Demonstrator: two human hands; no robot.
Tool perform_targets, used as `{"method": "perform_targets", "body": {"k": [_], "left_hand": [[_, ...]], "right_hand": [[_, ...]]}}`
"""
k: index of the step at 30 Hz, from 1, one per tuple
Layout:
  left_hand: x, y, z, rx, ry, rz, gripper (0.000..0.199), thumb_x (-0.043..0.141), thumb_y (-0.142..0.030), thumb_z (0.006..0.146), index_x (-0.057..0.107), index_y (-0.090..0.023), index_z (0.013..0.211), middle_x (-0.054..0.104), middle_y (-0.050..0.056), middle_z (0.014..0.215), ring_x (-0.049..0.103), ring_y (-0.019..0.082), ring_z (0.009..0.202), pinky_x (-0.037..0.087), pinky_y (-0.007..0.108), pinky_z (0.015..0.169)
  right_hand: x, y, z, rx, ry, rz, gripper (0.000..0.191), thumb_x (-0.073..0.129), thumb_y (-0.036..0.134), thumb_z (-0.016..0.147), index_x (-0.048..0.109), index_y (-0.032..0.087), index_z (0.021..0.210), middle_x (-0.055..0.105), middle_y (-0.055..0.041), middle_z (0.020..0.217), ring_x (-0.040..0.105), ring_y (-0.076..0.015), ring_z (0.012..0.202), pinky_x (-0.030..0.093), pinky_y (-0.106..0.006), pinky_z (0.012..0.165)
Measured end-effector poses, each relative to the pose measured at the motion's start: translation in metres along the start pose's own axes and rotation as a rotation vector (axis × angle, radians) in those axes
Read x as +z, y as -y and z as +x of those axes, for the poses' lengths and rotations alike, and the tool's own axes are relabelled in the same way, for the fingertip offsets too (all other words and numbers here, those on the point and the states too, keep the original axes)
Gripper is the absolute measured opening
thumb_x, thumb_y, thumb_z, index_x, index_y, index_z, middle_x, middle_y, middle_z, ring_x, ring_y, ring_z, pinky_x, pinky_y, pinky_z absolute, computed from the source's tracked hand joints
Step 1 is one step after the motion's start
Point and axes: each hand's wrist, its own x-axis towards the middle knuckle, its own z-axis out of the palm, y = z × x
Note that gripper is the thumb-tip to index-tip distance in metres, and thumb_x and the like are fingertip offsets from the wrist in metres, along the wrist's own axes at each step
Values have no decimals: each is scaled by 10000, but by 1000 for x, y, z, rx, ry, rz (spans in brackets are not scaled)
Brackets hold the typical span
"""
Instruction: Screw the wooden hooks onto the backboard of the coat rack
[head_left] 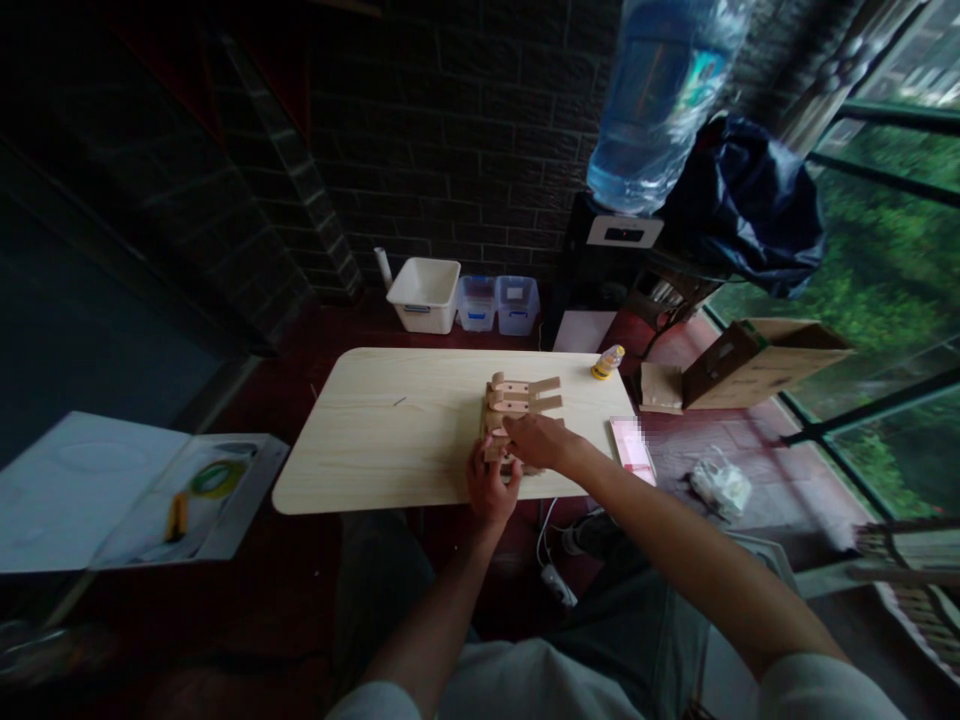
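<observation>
A tan wooden-looking block with several flat strips (514,388) lies on the table right of its middle. Some strips stick out to the right, and their left ends curl upward. My left hand (491,488) grips the block's near left corner, thumb and fingers around its edge. Over the near half of the block is my right hand (536,440), its fingers closed and pointing down at the strips. What sits between those fingertips is too small to make out. Both hands cover the near part of the block.
On the pale table (375,430) are a small thin dark piece (400,401), a yellow-capped bottle (607,362) and a pink-and-white packet (630,445). Plastic bins (425,300) stand behind. A cardboard box (750,365) is on the right, an open white case (225,500) on the left.
</observation>
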Motion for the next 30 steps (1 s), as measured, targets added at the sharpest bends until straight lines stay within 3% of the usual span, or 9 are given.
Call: {"method": "perform_targets", "body": {"k": [4,8,20,30], "left_hand": [[2,1,-1,11,-9,-11,376,654,-310,863,629,-213,1226,531,159,1429,438,319,1392,439,518,1090],[3,3,-2,21,-15,-11,376,663,-310,863,627,-206,1222,533,161,1423,437,313,1393,434,515,1095],[0,-2,0,11,-21,14,384,666,-288,859,634,-208,1233,537,155,1422,459,315,1368,446,505,1084],[2,2,-1,38,-37,9,418,671,-292,859,623,-200,1264,546,167,1404,452,318,1376,449,495,1081]], "right_hand": [[-5,-4,-5,-14,23,28,319,534,283,960,580,78,1201,725,-223,1095,726,-310,1006,583,-371,767],[-7,-5,-5,-19,24,2,267,513,220,958,587,110,1189,726,-207,1115,726,-306,1017,584,-372,768],[3,1,-2,20,15,12,298,510,238,972,579,67,1205,723,-230,1087,728,-315,1001,584,-378,757],[2,-3,-5,-27,-34,29,293,447,186,974,556,161,1245,738,-175,1071,736,-290,970,571,-344,715]]}}
